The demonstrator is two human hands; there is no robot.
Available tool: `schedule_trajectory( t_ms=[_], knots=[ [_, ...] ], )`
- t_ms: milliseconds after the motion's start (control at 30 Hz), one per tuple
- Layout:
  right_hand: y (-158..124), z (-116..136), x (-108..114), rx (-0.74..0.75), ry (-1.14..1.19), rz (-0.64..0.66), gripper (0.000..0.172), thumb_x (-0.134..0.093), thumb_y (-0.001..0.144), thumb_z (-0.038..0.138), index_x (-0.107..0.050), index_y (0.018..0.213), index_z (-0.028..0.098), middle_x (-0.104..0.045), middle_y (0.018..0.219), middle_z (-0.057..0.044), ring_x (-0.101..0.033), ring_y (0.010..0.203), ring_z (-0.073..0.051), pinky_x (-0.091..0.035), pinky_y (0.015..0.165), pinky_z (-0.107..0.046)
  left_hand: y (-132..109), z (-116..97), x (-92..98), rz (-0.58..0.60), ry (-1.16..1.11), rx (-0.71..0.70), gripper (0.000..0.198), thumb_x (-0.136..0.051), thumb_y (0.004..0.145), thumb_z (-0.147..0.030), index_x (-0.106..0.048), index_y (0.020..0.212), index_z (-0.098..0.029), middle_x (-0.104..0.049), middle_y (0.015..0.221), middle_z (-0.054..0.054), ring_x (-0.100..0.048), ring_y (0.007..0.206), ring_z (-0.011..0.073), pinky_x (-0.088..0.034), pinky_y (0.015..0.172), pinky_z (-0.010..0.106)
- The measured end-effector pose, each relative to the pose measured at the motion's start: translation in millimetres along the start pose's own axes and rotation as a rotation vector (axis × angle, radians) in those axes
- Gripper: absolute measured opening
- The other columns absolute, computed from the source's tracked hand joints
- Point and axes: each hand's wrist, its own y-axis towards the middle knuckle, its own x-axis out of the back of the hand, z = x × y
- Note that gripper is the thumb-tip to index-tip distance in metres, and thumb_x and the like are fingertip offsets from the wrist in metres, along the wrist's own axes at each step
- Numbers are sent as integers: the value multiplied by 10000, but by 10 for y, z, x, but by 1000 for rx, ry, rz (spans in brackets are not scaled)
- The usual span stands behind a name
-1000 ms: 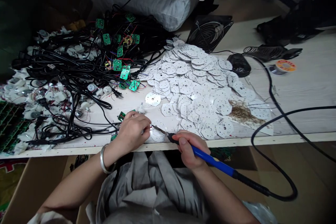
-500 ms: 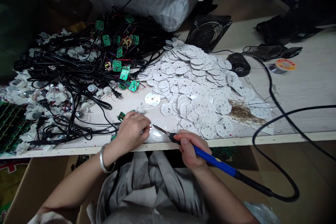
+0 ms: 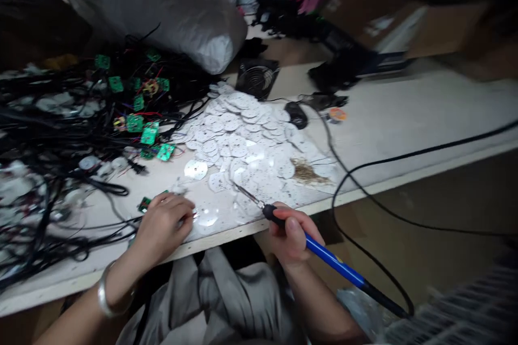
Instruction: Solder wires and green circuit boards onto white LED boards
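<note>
My right hand (image 3: pixel 294 233) grips a soldering iron (image 3: pixel 335 262) by the front of its blue handle. The iron's metal tip points up and left over the edge of the white round boards (image 3: pixel 259 143), apart from my left hand. My left hand (image 3: pixel 168 226) rests at the bench's front edge with fingers curled in a pinch; what sits between the fingertips is too small to make out. A shiny white disc board (image 3: pixel 207 219) lies just right of those fingertips. Behind the left hand is a small green circuit board (image 3: pixel 144 204), partly hidden by it.
Black cables (image 3: pixel 60 135) with green circuit boards and white parts are heaped on the left. A fan (image 3: pixel 258 78), a solder spool (image 3: pixel 337 114) and a brown-stained patch (image 3: pixel 306 172) lie farther right. The iron's cord (image 3: pixel 340 215) loops over the bench edge. Cardboard boxes (image 3: pixel 445 29) stand behind.
The view has swung to the right, with some blur. The soldering iron's tip has moved away from my left fingertips, rightward over the white boards. My left hand stays pinched.
</note>
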Motion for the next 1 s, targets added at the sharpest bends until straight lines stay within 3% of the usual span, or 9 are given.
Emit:
schedule_trajectory(
  t_ms=[133,233,367,567,833,1000],
  knots=[
    [488,-95,326,-70,58,-437,223,-509,818,355,-606,738,172,-469,420,67,-407,306,-90,-328,316,-208,-12,87,-53,-43,12,-65,162,-512,813,-265,-627,700,-246,-738,884,-19,-670,830,200,-429,824,359],
    [769,-246,597,-89,5,-566,217,-512,794,361,-589,745,165,-421,389,88,-376,308,-85,-298,314,-195,-19,122,-91,-62,45,-125,145,-531,817,-295,-627,719,-247,-734,887,-26,-673,829,203,-426,833,364],
    [882,-504,812,-112,-64,-603,231,-536,763,371,-598,726,152,-456,427,75,-369,306,-79,-284,303,-197,-69,96,-101,-107,138,-177,151,-521,846,-303,-650,798,-241,-726,910,-1,-661,852,216,-409,857,387],
    [789,-707,770,-149,-160,-586,278,-559,753,396,-629,724,129,-575,550,13,-443,350,-83,-351,343,-214,-183,27,-23,-83,306,-135,247,-457,896,-309,-686,820,-255,-702,814,28,-627,811,257,-390,757,413],
    [773,-712,712,-152,-251,-593,306,-526,784,399,-654,769,122,-530,482,20,-482,380,-112,-398,396,-235,-185,110,-27,-31,80,37,307,-450,901,-415,-695,847,-237,-707,845,30,-648,780,190,-439,730,330],
    [776,-719,715,-148,-296,-601,322,-510,787,418,-648,762,128,-544,492,9,-471,374,-113,-398,394,-245,-182,106,-49,-38,77,84,297,-450,893,-400,-676,839,-216,-707,838,40,-649,778,198,-439,738,341]
  ],
)
